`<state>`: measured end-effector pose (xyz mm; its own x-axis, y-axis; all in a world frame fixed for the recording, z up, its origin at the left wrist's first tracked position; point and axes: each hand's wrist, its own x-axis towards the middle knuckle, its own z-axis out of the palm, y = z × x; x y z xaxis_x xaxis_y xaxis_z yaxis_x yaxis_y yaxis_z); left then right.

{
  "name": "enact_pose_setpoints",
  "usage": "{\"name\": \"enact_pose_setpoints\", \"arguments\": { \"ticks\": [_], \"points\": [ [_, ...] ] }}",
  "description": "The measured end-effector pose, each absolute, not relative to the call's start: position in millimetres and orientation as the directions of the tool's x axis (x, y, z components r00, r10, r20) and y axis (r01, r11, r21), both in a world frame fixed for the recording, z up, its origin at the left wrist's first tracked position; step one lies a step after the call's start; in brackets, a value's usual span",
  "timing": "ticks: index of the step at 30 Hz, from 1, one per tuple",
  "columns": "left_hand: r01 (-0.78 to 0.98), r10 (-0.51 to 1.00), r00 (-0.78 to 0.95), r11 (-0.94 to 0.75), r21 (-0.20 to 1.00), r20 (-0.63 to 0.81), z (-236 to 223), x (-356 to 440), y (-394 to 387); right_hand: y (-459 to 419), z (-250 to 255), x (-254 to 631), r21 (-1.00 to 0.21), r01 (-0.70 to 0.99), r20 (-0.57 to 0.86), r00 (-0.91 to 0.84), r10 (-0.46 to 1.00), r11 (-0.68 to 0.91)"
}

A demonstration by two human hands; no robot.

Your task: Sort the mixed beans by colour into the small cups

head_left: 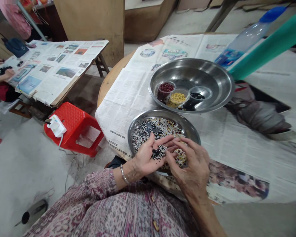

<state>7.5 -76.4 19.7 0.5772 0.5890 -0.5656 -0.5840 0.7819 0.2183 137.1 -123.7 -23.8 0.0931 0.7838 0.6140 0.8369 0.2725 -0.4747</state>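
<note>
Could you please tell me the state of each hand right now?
Left hand: open, palm up, holding black and white grains.
Right hand: open, loosely curled beside those grains.

Room lies left of the seed dish [190,126]; a basin [213,79] blocks behind.

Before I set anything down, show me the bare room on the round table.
Newspaper lies bare left of the large basin and small pan, and between the small pan and grey bundle. Crowded: along the basin's right side, with bottle, green tube and bundle.

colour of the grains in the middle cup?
Yellow grains; best seen in the head view.
</note>
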Motion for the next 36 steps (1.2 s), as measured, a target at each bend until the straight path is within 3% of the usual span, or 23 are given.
{"name": "enact_pose_setpoints", "arguments": {
  "ticks": [18, 25, 31, 36],
  "points": [
    [-0.599, 0.609, 0.621, 0.775, 0.203, -0.492, 14.2, 3.3, -76.7, -125.5, -22.6, 149.3, -0.487, 0.839, 0.616, 0.135, 0.776, 0.241],
    [-0.596, 0.596, 0.579, 0.775, 0.211, -0.556, 17.4, 8.0, -78.0, -125.1, -21.2, 131.9, -0.471, 0.834, 0.614, 0.077, 0.785, 0.287],
    [-0.602, 0.606, 0.601, 0.772, 0.204, -0.520, 17.3, 3.7, -76.4, -123.0, -27.5, 146.6, -0.441, 0.860, 0.628, 0.091, 0.773, 0.257],
    [-0.600, 0.600, 0.606, 0.776, 0.196, -0.522, 15.6, 4.0, -76.0, -121.4, -23.1, 146.0, -0.484, 0.834, 0.620, 0.114, 0.777, 0.264]
  ]
}}
